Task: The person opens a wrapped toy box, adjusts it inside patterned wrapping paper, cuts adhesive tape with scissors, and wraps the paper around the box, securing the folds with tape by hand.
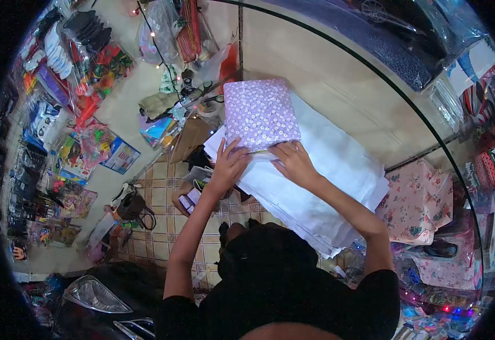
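Note:
A flat package in purple floral paper (261,110) lies on a stack of large white sheets (330,164). My left hand (231,165) is at its near left corner, with the fingers apart and the tips resting on the paper's edge. At the near right corner, my right hand (294,163) has its fingers bent over the same edge and its thumb lower, by the white sheets. A thin yellowish strip shows between the hands along the near edge. The underside of the package is hidden.
The white sheets lie on a glass counter with a dark curved edge (398,88). Scissors (216,98) and a tape roll (206,109) are left of the package. Pink floral wrapped boxes (415,198) stand at right. Bagged goods (97,144) hang at left; a motorbike (97,294) stands lower left.

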Motion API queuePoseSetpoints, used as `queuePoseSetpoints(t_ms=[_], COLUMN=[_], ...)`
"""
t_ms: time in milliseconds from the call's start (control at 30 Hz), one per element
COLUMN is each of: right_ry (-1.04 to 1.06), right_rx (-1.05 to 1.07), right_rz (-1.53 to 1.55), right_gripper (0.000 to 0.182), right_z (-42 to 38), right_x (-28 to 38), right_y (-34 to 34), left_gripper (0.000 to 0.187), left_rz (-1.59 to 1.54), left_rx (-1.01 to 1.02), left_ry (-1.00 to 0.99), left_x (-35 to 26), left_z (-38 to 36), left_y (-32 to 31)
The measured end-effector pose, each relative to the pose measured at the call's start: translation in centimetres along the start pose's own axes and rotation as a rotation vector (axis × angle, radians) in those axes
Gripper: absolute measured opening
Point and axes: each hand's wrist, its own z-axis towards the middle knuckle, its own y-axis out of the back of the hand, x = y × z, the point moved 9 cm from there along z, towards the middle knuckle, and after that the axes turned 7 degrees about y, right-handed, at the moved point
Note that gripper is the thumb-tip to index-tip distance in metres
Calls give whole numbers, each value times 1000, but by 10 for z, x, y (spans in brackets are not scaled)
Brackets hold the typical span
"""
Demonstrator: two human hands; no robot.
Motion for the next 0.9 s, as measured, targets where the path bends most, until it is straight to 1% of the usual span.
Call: queuePoseSetpoints(t_ms=[67, 167, 267, 367, 467, 567, 667, 767, 867, 900], right_ry=[-20, -42, -69, -45, -49, -88, -146, -64, -38, -43], right_rx=[-6, 3, -24, -134, -153, -116, -72, -267, -332, -317], right_rz=[-57, -176, -202, -205, -194, -213, -155, -136, 14, 20], right_gripper=[34, 34, 31, 28, 19, 20, 21, 21, 20, 20], right_z=[1, -1, -6, -9, -10, -12, -14, -10, -9, -10], right_x=[2, -1, -10, -11, -14, -22, -32, -22, -28, -30], right_y=[1, -4, -6, 7, 17, 16, 16, 40, 44, 41], left_gripper=[22, 23, 23, 23, 23, 24, 23, 23, 23, 23], left_rz=[-21, -3, 12, 17, 49, 92, 53, 50, 33, 33], left_rx=[7, 7, -22, -58, -86, -85, -94, -114, -116, -116], left_ry=[29, 22, 16, 31, 43, 48, 57, 66, 92, 87], left_x=[1, -2, -3, -2, -1, -3, 2, 3, 5, 5], left_z=[0, 4, 6, 6, 6, 9, 8, 10, 11, 10], left_y=[0, 4, 6, 7, 9, 14, 14, 16, 17, 17])
